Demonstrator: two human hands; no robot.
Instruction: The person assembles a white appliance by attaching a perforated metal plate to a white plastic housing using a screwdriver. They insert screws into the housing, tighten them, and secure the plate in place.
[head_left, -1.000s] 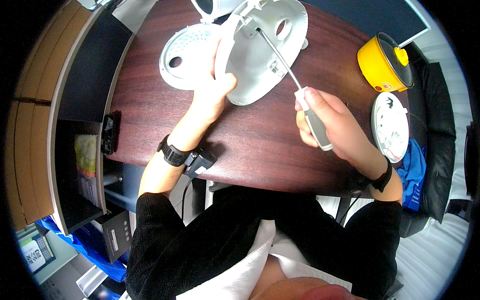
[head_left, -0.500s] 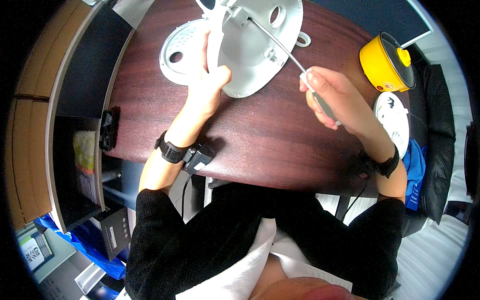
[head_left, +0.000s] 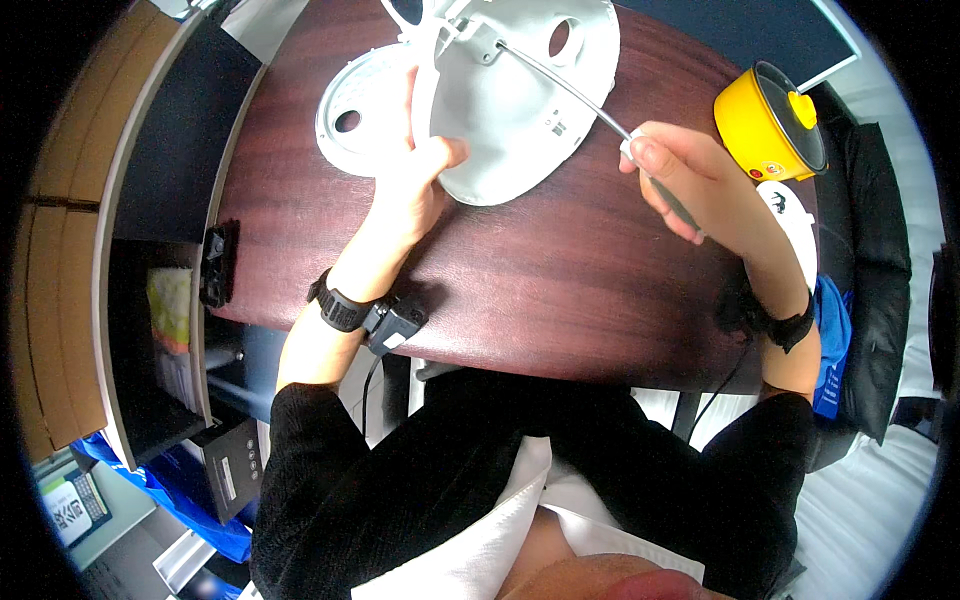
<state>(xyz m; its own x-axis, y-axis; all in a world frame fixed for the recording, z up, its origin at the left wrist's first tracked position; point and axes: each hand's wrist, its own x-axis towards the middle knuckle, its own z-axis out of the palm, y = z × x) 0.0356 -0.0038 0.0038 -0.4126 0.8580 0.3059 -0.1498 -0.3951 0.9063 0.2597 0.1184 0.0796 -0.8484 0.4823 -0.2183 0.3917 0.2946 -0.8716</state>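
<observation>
A round white plastic housing (head_left: 520,110) with two holes lies tilted on the dark wooden table (head_left: 560,270). My left hand (head_left: 415,175) grips its near left edge. My right hand (head_left: 680,175) holds a screwdriver (head_left: 570,90) by the handle. Its long metal shaft reaches up and left to a screw point near the top of the housing. Behind my left hand lies a second white round plate (head_left: 355,115) with a hole.
A yellow pot with a dark lid (head_left: 770,120) stands at the table's right edge, a white round part (head_left: 795,225) below it. A dark shelf unit (head_left: 150,250) runs along the left. A black chair (head_left: 880,280) is at the right.
The view has shifted so the housing sits higher in the picture. My right hand with the screwdriver moved up and right, the shaft still on the housing.
</observation>
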